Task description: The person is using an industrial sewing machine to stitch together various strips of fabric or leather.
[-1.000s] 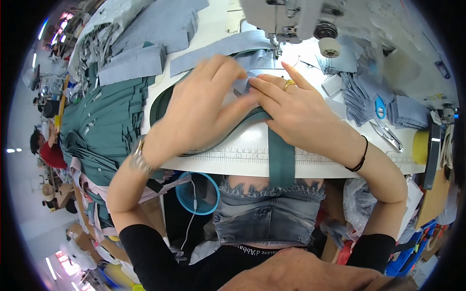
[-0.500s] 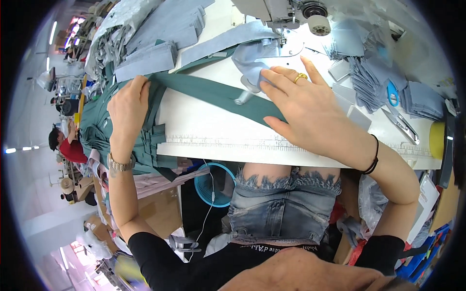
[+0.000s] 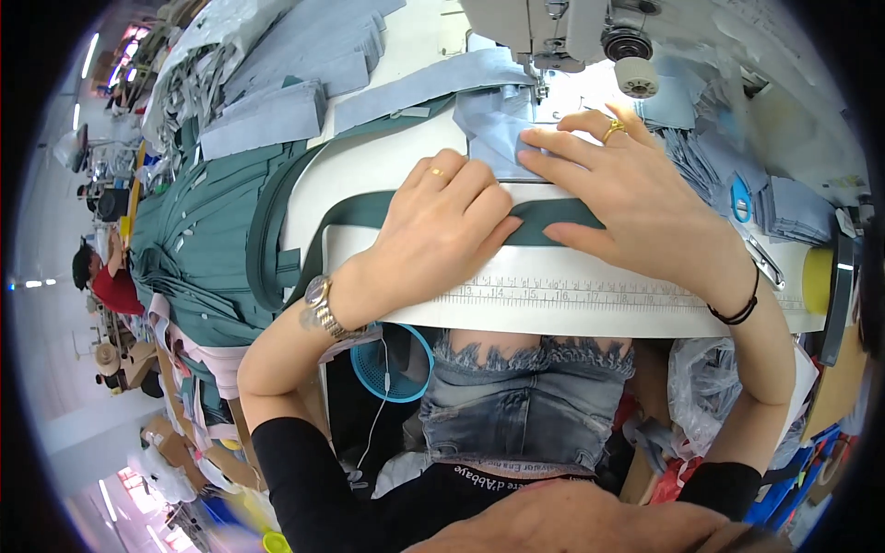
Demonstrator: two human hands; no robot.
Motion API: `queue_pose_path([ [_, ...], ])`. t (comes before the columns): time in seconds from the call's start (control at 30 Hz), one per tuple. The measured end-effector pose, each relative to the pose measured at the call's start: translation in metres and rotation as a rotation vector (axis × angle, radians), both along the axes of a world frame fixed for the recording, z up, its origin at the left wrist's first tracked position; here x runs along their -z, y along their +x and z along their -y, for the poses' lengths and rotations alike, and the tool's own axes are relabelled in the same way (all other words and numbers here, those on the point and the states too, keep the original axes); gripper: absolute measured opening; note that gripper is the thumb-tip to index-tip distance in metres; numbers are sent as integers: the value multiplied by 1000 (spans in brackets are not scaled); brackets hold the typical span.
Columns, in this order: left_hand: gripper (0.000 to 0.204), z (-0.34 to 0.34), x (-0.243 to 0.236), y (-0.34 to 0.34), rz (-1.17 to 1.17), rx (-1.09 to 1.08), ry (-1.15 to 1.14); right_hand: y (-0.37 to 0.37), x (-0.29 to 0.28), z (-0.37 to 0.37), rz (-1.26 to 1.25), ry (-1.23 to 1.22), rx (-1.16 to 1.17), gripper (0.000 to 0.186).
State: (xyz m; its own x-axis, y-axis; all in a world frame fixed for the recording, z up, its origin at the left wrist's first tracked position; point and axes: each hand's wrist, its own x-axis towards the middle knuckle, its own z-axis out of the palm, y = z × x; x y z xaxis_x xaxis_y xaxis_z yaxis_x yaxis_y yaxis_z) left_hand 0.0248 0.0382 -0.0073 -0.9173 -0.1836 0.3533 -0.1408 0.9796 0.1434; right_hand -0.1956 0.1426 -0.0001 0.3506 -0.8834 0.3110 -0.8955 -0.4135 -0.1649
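My left hand (image 3: 447,226) is closed, thumb against curled fingers, gripping a dark green fabric strip (image 3: 562,221) in the middle of the table. To its left the strip loops back toward the green pile. Spread and flat, my right hand (image 3: 622,198) rests with its thumb at the strip and its fingertips on a light blue fabric piece (image 3: 493,134). That piece lies just in front of the sewing machine's presser foot (image 3: 541,88). Its part under my right fingers is hidden.
The sewing machine head (image 3: 572,32) stands at the back. Green garment pieces (image 3: 203,230) are heaped on the left, near stacked blue-grey panels (image 3: 267,115). Blue-handled snips (image 3: 740,198) lie on the right. A ruler scale (image 3: 572,295) runs along the table's front edge; a blue basket (image 3: 429,369) sits below.
My left hand has moved right from the green pile to beside my right hand, now gripping the strip there. The strip has shifted and lies more level. The right hand has moved slightly right.
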Motion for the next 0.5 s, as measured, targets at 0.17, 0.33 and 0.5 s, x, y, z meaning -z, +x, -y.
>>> queue_pose_path([
  [0.17,22,4,2,13,-115,97,230,1,3,-1,44,-25,3,62],
  [0.33,27,15,-32,25,-313,206,318,-7,8,2,90,-32,-20,68],
  [0.5,25,61,-54,-17,-238,182,25,-19,7,4,90,42,-79,73],
])
